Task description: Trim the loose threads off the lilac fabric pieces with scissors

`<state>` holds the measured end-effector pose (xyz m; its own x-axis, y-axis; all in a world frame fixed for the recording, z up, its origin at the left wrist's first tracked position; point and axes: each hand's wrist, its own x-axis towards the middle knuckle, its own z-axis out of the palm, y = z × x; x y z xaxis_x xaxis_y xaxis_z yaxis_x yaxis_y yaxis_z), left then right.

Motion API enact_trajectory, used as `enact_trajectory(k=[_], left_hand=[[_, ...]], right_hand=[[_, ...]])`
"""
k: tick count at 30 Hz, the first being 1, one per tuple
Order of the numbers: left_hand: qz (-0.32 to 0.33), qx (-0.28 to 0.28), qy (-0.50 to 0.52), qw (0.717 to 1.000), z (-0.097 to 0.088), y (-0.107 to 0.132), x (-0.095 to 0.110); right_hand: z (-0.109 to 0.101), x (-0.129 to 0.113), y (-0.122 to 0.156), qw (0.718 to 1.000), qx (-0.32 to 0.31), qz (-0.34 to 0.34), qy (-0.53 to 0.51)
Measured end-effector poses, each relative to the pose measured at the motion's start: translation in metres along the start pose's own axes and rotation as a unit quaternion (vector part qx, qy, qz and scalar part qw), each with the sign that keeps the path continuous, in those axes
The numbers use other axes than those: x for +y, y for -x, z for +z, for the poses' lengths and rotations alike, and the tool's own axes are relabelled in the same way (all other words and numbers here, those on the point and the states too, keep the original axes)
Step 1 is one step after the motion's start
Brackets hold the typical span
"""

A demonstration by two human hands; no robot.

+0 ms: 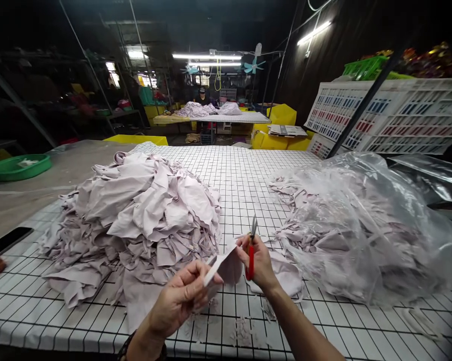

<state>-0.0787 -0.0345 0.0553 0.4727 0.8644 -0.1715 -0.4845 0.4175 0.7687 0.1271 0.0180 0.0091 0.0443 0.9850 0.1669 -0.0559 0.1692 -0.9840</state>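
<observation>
Between my two hands a pale lilac fabric piece (pixel 231 268) is stretched above the table. My left hand (pixel 178 298) pinches one end of its edge. In my right hand (pixel 261 263) are red-handled scissors (pixel 251 258), their blades pointing up and away from me, while the thumb and fingertips grip the other end of the fabric. To the left rises a large heap of lilac fabric pieces (pixel 150 205). Another fabric piece (pixel 284 276) lies flat under and beside my right wrist. Small fabric scraps (pixel 242 328) are scattered on the table in front of me.
A second fabric heap on the right lies under a clear plastic sheet (pixel 361 225). The table (pixel 241 175) has a white, black-gridded cover. At left are a phone (pixel 9 239) and a green basin (pixel 18 168). White crates (pixel 384 115) stand back right; a person (pixel 202 96) sits behind a farther table.
</observation>
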Motion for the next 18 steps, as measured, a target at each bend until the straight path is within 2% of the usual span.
enact_trajectory(k=[4,6,7,9,12,18], left_hand=[[-0.139,-0.058,0.006,0.989,0.004,0.0,-0.031],[-0.188,-0.054,0.023,0.98,0.007,-0.006,-0.049],[-0.187,-0.037,0.035,0.981,0.009,-0.01,-0.057],[-0.139,0.014,0.051,0.989,0.011,-0.016,-0.067],[-0.061,0.072,0.034,0.995,0.013,-0.022,-0.069],[-0.069,0.053,-0.035,0.996,0.018,-0.019,-0.057]], right_hand=[[-0.005,-0.004,0.0,0.999,0.007,-0.029,-0.012],[-0.005,-0.005,0.003,0.999,-0.002,-0.032,-0.004],[-0.004,-0.005,0.005,1.0,-0.009,-0.029,0.001],[-0.005,-0.006,0.008,0.999,-0.026,-0.024,0.019],[-0.01,-0.008,0.012,0.997,-0.035,-0.021,0.068],[-0.019,-0.008,0.017,0.991,-0.019,-0.015,0.128]])
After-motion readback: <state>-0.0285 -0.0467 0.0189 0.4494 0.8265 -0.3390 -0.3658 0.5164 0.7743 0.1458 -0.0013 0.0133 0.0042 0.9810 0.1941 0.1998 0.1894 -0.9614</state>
